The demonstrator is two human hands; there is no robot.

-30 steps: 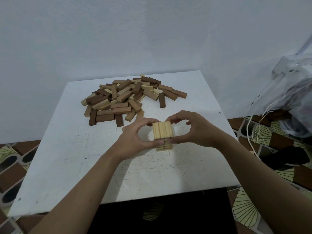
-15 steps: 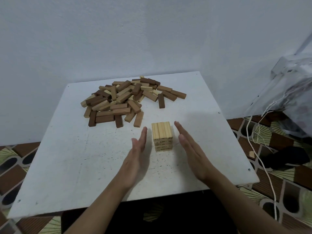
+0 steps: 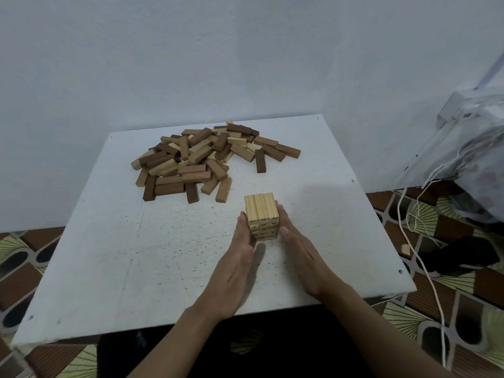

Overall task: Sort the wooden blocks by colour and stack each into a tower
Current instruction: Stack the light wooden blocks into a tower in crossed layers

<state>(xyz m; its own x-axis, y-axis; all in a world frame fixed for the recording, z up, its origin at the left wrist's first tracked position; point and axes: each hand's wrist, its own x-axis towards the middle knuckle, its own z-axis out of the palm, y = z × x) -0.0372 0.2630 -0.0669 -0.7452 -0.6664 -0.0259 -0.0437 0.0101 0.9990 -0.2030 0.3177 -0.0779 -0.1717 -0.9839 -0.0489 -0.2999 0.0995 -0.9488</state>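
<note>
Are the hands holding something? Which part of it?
Nothing is gripped. The left hand and the right hand, fingers straight, press flat against the two opposite sides of the pale block tower.

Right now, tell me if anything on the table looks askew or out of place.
The light tower stands square, with the left hand and right hand flat against its sides. Only the pile behind it looks messy: light and brown blocks jumbled together, unsorted.
</note>
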